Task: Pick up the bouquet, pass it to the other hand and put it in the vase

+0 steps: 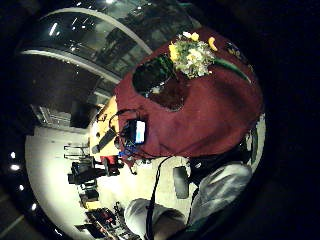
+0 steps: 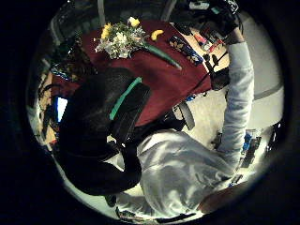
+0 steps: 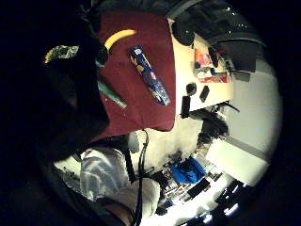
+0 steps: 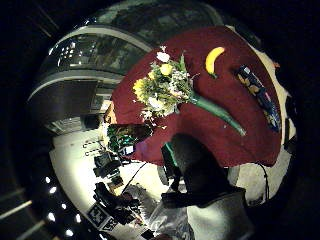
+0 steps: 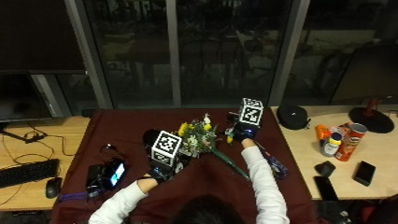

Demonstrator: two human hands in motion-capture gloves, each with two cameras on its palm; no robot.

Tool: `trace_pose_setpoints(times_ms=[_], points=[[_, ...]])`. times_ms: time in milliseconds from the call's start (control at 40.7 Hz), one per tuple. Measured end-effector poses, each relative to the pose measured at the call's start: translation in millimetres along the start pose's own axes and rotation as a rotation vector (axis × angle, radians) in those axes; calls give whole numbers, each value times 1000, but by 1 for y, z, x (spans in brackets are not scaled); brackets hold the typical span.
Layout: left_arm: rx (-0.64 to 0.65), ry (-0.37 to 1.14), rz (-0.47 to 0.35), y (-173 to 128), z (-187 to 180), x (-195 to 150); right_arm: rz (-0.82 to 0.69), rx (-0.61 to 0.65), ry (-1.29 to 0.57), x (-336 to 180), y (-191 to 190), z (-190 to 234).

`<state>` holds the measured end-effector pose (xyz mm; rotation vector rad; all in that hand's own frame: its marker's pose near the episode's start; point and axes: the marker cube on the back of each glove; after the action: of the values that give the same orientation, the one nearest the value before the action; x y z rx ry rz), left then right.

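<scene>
Hovering above the worktop (image 5: 124,126), your hands grip nothing I can see, though finger positions stay unclear; the bouquet (image 5: 202,137) lies flat between them beside the vase (image 5: 151,136), awaiting pickup.

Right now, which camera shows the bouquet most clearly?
The right thumb side palm view: the bouquet lies whole on the red cloth, flowers and green stem unobstructed. Both left palm views show it smaller; the outside view partly hides it; the right little-finger view catches only stem.

A: The dark red tablecloth (image 5: 187,186) looks like matt cloth. The table (image 5: 304,140) at its right edge?

B: Pale, smooth wood. The chip can (image 5: 351,141) there looks glossy.
</scene>
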<state>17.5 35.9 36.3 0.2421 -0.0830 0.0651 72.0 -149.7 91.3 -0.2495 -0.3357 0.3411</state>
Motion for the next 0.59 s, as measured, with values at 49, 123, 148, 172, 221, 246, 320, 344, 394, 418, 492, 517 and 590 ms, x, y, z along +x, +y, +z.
trace_pose_setpoints(times_ms=[49, 123, 148, 172, 221, 246, 320, 344, 394, 418, 492, 517, 590], points=[[16, -5, -5, 0, 1, 0, 6, -16, -19, 4, -6, 11], [48, -30, -16, 1, 1, -2, 26, -46, -33, 12, -19, 34], [65, -42, -20, 0, 1, -3, 36, -54, -40, 16, -24, 43], [87, -50, -24, -2, 3, -4, 44, -65, -52, 19, -29, 52], [134, -60, -30, -8, 8, -5, 62, -100, -83, 26, -38, 73], [148, -64, -33, -10, 11, -5, 76, -129, -93, 29, -41, 85], [142, -73, -41, -9, 15, -6, 139, -289, -79, 38, -42, 120], [137, -76, -41, -9, 16, -6, 153, -327, -66, 39, -41, 129], [133, -82, -41, -9, 19, -6, 146, -299, -48, 41, -36, 140], [131, -82, -40, -9, 21, -7, 135, -262, -47, 40, -32, 143], [126, -79, -39, -9, 24, -8, 108, -201, -56, 36, -24, 154], [124, -79, -40, -8, 25, -9, 102, -192, -57, 36, -25, 160], [110, -73, -45, -7, 27, -11, 116, -205, -53, 35, -26, 178]])
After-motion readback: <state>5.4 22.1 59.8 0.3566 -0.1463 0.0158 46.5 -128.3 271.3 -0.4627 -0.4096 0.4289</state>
